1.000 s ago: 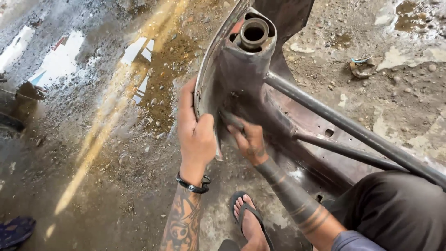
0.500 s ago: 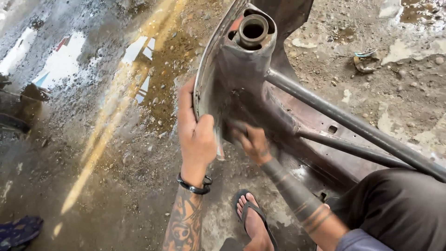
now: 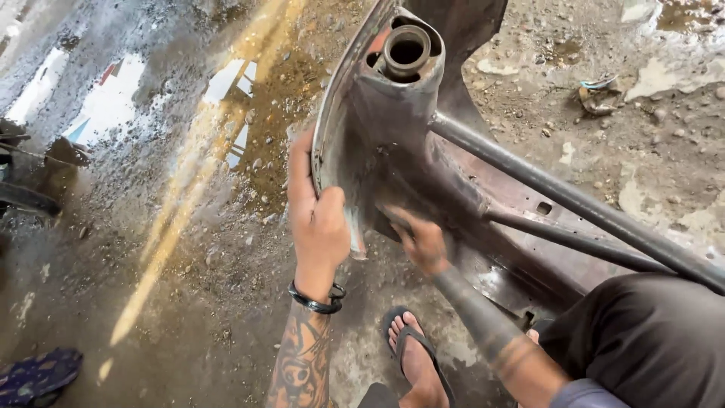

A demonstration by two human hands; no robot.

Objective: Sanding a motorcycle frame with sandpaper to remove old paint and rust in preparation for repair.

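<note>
Your left hand (image 3: pixel 317 227) grips the thin curved edge of the bare metal scooter frame (image 3: pixel 393 143), fingers wrapped over the rim and thumb behind, so that grip is closed on the sheet metal. Your right hand (image 3: pixel 420 240) presses flat against the frame's inner face just to the right of it and lower; it is blurred, and you cannot tell whether its grip holds anything.

The frame stands tilted on the wet concrete floor (image 3: pixel 151 227), its long axis running from the open steering tube (image 3: pixel 406 51) at the top down and rightward along two dark steel tubes (image 3: pixel 574 204) toward your knee. The metal looks dull, brownish, scuffed and patchy. Your sandalled foot (image 3: pixel 415 363) rests below.
</note>
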